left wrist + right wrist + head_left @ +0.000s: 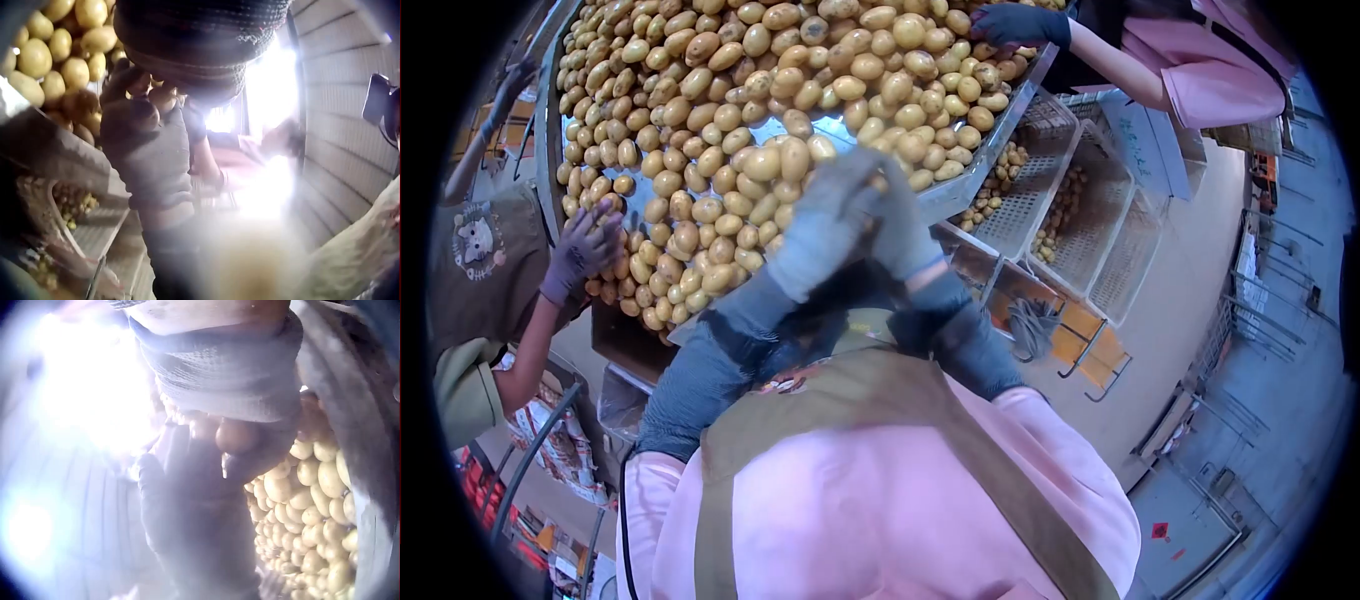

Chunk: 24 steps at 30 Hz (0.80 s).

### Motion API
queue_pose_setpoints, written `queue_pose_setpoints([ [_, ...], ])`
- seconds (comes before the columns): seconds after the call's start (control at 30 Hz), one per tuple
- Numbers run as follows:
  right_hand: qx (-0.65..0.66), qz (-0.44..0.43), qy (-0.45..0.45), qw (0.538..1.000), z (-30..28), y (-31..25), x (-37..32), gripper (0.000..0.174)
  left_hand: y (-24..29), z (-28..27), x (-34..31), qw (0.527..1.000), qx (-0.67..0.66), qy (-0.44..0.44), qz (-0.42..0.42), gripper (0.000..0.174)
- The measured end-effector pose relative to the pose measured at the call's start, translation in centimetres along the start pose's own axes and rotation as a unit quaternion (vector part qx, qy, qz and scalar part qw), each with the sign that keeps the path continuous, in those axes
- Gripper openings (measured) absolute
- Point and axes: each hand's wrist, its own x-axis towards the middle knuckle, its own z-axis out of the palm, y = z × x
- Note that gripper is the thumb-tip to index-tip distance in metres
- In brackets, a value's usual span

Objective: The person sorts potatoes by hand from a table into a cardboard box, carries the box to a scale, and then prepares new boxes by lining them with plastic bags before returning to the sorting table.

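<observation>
Gloved in grey, my left hand [825, 225] and right hand [903, 225] meet over the near edge of a potato heap [800, 60]. A small brownish potato [237, 435] shows between them in the right wrist view, gripped where the hands come together. From the left wrist, the curled right fingers surround small round potatoes [164, 98], partly hidden by the glove. The hands are blurred in the head view. Wet yellow potatoes cover most of the metal sorting table [975, 185], whose shiny surface shows through in patches.
Another person's gloved hand [585, 245] touches potatoes at the left; a dark-gloved hand [1010, 25] reaches in at the upper right. Plastic crates [1090, 215] with small potatoes stand to the right of the table. A wooden stool [1090, 340] is below them.
</observation>
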Motion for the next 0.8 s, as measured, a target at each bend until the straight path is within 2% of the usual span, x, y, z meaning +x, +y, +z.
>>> queue_pose_setpoints([
  [0.03, 0.141, 0.086, 0.041, 0.985, 0.1, -1.8, -1.6, 0.034, 0.3, 0.5, 1.3, 1.0, 0.016, -0.015, 0.007, 0.039],
  [0.07, 0.265, 0.154, 0.02, 0.952, -1.5, -1.6, -2.4, 0.029, 0.2, 1.0, 3.5, 0.999, 0.031, -0.031, 0.015, 0.039],
  [0.1, 0.379, 0.227, 0.017, 0.897, -3.1, -1.3, -3.1, 0.024, -0.3, 2.1, 5.7, 0.998, 0.044, -0.049, 0.019, 0.038],
  [0.13, 0.569, 0.288, -0.02, 0.77, -4.5, -0.1, -4.3, 0.022, -2.7, 4.4, 8.6, 0.982, 0.123, -0.02, 0.14, 0.04],
  [0.17, 0.478, 0.261, 0.039, 0.838, -4.1, -0.7, -4.5, 0.037, -2.8, 5.5, 11.6, 0.962, 0.194, -0.095, 0.165, 0.042],
  [0.23, 0.447, 0.243, 0.072, 0.858, -4.5, -0.9, -5.3, 0.026, -3.7, 8.2, 15.5, 0.883, 0.36, -0.251, 0.17, 0.043],
  [0.27, 0.431, 0.233, 0.085, 0.868, -4.6, -1.0, -5.6, 0.021, -4.3, 9.1, 16.9, 0.886, 0.361, -0.264, 0.121, 0.038],
  [0.3, 0.135, 0.062, 0.063, 0.987, -4.3, -1.1, -6.3, 0.016, -4.2, 9.5, 18.2, 0.887, 0.363, -0.276, 0.072, 0.034],
  [0.33, 0.105, 0.069, 0.06, 0.99, -4.7, -1.2, -6.7, 0.025, -4.3, 9.5, 18.6, 0.935, 0.273, -0.226, -0.014, 0.031],
  [0.4, 0.043, 0.084, 0.057, 0.994, -6.1, -1.6, -7.9, 0.044, -4.5, 6.8, 16.6, 0.984, 0.148, -0.08, 0.065, 0.033],
  [0.43, 0.241, 0.162, 0.088, 0.953, -6.5, -1.4, -8.3, 0.062, -3.9, 5.4, 14.6, 0.995, 0.076, -0.045, 0.053, 0.035],
  [0.47, 0.359, 0.161, 0.045, 0.918, -6.9, -1.0, -8.3, 0.064, -1.9, 4.2, 11.9, 0.991, 0.047, -0.107, -0.072, 0.037],
  [0.5, 0.47, 0.158, 0.0, 0.868, -7.3, -0.6, -8.5, 0.066, 2.7, 1.9, 9.8, 0.95, 0.169, -0.263, 0.004, 0.036],
  [0.53, 0.382, 0.16, 0.004, 0.91, -6.6, -1.4, -8.8, 0.061, 2.0, 3.5, 6.4, 0.909, 0.219, -0.327, 0.139, 0.036],
  [0.57, 0.285, 0.164, 0.006, 0.944, -5.9, -2.2, -9.3, 0.056, 2.9, 3.4, 2.5, 0.957, 0.059, -0.269, 0.089, 0.038],
  [0.6, 0.19, 0.17, 0.009, 0.967, -5.2, -3.0, -9.7, 0.052, 3.0, 3.2, -0.7, 0.975, 0.018, -0.168, 0.143, 0.041],
  [0.63, 0.159, 0.234, 0.005, 0.959, -5.7, -3.1, -10.4, 0.045, 3.4, 2.1, -2.7, 0.982, -0.002, -0.151, 0.118, 0.036],
  [0.7, 0.239, 0.351, 0.039, 0.905, -8.4, -2.6, -13.0, 0.041, 1.3, -0.3, -7.1, 0.986, 0.024, -0.161, 0.033, 0.031],
  [0.73, 0.316, 0.391, 0.108, 0.858, -10.9, -1.4, -15.5, 0.04, 0.2, -1.3, -8.6, 0.986, 0.032, -0.164, -0.008, 0.029],
  [0.8, 0.422, 0.429, 0.294, 0.743, -16.0, 2.1, -20.8, 0.041, -0.6, -2.7, -9.8, 0.971, 0.035, -0.114, -0.205, 0.026],
])
